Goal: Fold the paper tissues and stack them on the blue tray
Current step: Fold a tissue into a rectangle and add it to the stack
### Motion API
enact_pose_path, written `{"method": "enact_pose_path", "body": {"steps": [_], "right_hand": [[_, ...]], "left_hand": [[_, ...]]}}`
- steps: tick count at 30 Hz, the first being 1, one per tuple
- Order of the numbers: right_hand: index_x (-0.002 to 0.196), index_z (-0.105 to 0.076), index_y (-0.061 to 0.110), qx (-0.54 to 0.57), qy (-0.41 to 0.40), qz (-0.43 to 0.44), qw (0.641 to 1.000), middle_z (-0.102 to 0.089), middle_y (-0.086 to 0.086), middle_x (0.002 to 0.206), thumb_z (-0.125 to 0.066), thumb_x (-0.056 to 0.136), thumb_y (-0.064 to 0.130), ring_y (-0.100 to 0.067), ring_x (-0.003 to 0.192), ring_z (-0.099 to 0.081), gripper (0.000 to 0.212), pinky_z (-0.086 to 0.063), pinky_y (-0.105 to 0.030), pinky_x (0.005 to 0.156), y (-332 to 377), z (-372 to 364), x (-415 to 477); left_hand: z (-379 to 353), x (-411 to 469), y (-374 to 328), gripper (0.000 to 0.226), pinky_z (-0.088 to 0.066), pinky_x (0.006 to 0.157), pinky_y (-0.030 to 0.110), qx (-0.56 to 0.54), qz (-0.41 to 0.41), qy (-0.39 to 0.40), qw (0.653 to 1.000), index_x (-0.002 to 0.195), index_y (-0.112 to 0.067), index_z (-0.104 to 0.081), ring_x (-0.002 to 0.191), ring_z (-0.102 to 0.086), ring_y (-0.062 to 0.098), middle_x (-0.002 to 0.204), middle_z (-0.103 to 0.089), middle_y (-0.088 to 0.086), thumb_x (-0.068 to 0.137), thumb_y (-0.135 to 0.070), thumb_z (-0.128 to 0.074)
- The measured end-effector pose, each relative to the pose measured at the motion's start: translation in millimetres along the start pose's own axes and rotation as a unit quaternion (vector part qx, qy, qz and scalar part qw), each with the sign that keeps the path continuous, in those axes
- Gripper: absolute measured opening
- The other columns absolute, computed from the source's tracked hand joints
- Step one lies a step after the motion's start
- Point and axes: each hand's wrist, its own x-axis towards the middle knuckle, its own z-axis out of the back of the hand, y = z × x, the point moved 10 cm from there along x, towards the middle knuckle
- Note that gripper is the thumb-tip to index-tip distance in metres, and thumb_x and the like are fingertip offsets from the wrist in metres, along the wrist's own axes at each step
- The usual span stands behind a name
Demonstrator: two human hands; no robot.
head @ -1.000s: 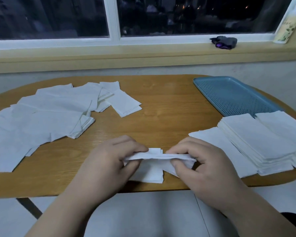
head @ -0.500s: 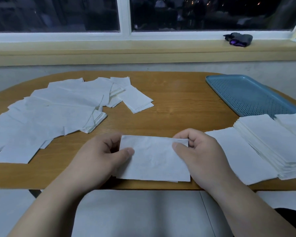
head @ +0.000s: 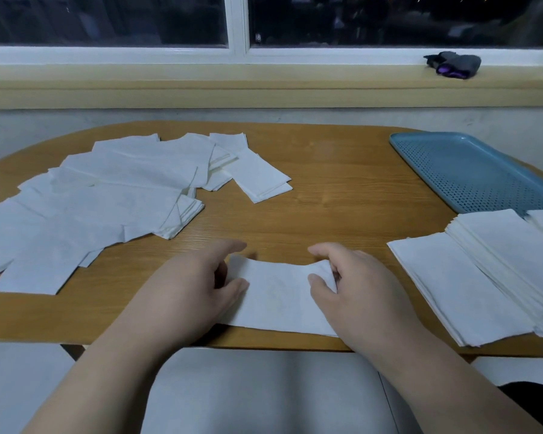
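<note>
A white paper tissue (head: 279, 296) lies at the near edge of the wooden table (head: 342, 195), its far edge sagging between my hands. My left hand (head: 192, 289) pinches its left end between thumb and fingers. My right hand (head: 355, 292) pinches its right end, which lifts slightly. A tall stack of folded tissues (head: 508, 264) sits at the right, overlapping the near end of the blue perforated tray (head: 470, 173). A spread of unfolded tissues (head: 91, 208) covers the left of the table.
A small folded tissue (head: 257, 177) lies beside the left spread. A dark cloth with purple (head: 455, 64) rests on the window sill behind the table. A pale floor shows below the table's near edge.
The tissue went from bunched and raised between my hands to spread flat on the table. My hands moved apart to its two ends, and the view shifted left.
</note>
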Motion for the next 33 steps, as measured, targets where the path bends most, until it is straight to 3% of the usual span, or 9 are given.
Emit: {"method": "enact_pose_path", "body": {"steps": [4, 7, 11, 14, 16, 22, 28, 33], "right_hand": [[0.136, -0.054, 0.037, -0.041, 0.010, 0.013, 0.999, -0.038, 0.025, 0.084, -0.052, 0.099, 0.035, 0.001, 0.096, -0.038, 0.038, -0.032, -0.019, 0.080, 3.4, -2.4, -0.1], [0.123, -0.065, 0.030, -0.057, -0.036, 0.041, 0.997, -0.045, 0.018, 0.104, -0.063, 0.092, 0.031, -0.006, 0.104, -0.044, 0.031, -0.042, -0.025, 0.086, 5.3, 4.5, -3.2], [0.100, -0.071, 0.028, -0.050, -0.069, 0.100, 0.991, -0.052, 0.017, 0.097, -0.063, 0.085, 0.031, -0.005, 0.098, -0.045, 0.018, -0.040, -0.024, 0.082, 15.2, 11.5, -9.1], [0.088, -0.069, 0.031, -0.060, -0.032, 0.130, 0.989, -0.056, 0.021, 0.091, -0.059, 0.085, 0.032, -0.004, 0.094, -0.046, 0.011, -0.039, -0.027, 0.081, 19.6, -1.2, -9.8], [0.083, -0.068, 0.033, -0.070, -0.012, 0.140, 0.988, -0.058, 0.022, 0.087, -0.057, 0.086, 0.033, -0.005, 0.092, -0.050, 0.012, -0.041, -0.029, 0.081, 18.5, -9.3, -10.0], [0.082, -0.066, 0.035, -0.089, -0.002, 0.145, 0.986, -0.059, 0.024, 0.086, -0.051, 0.088, 0.038, -0.003, 0.090, -0.051, 0.016, -0.040, -0.027, 0.083, 16.6, -11.4, -6.5], [0.079, -0.069, 0.036, -0.070, 0.006, 0.138, 0.988, -0.061, 0.027, 0.084, -0.053, 0.087, 0.036, 0.001, 0.094, -0.052, 0.017, -0.041, -0.022, 0.083, 11.7, -6.3, 0.1], [0.079, -0.073, 0.032, 0.033, -0.006, 0.066, 0.997, -0.066, 0.024, 0.086, -0.063, 0.090, 0.027, 0.005, 0.096, -0.054, 0.015, -0.041, -0.009, 0.074, 16.4, 18.5, 26.2]], "left_hand": [[-0.3, 1.7, -3.3, 0.049, -0.041, 0.068, 0.017, 0.020, -0.014, -0.006, 1.000, 0.138, -0.048, -0.046, 0.083, -0.055, -0.002, 0.087, -0.058, -0.022, 0.092, -0.045, -0.063], [0.0, 1.4, -6.7, 0.049, -0.044, 0.076, 0.021, 0.040, -0.041, -0.020, 0.998, 0.137, -0.044, -0.051, 0.091, -0.051, 0.001, 0.094, -0.048, -0.026, 0.089, -0.045, -0.065], [8.2, -1.8, -16.1, 0.036, -0.047, 0.076, 0.024, 0.011, -0.094, -0.054, 0.994, 0.119, -0.044, -0.064, 0.094, -0.051, 0.000, 0.099, -0.046, -0.023, 0.084, -0.043, -0.068], [-2.7, -4.5, -27.7, 0.023, -0.038, 0.073, 0.013, 0.005, -0.134, 0.003, 0.991, 0.107, -0.045, -0.068, 0.094, -0.051, -0.004, 0.101, -0.050, -0.024, 0.084, -0.044, -0.068], [-14.1, -6.4, -30.9, 0.019, -0.039, 0.079, 0.012, 0.007, -0.142, 0.052, 0.988, 0.104, -0.044, -0.071, 0.102, -0.051, -0.002, 0.104, -0.052, -0.024, 0.085, -0.043, -0.070], [-21.0, -4.6, -28.7, 0.021, -0.039, 0.088, 0.014, 0.023, -0.139, 0.078, 0.987, 0.108, -0.044, -0.070, 0.106, -0.046, -0.001, 0.102, -0.049, -0.029, 0.087, -0.047, -0.068], [-15.9, -5.2, -27.3, 0.020, -0.040, 0.086, 0.013, -0.006, -0.119, 0.078, 0.990, 0.108, -0.044, -0.069, 0.107, -0.046, -0.002, 0.101, -0.054, -0.024, 0.089, -0.048, -0.066], [-0.9, 3.5, -17.0, 0.016, -0.038, 0.080, 0.015, -0.047, -0.093, 0.049, 0.993, 0.104, -0.046, -0.068, 0.102, -0.046, -0.005, 0.097, -0.052, -0.029, 0.088, -0.047, -0.067]]}}
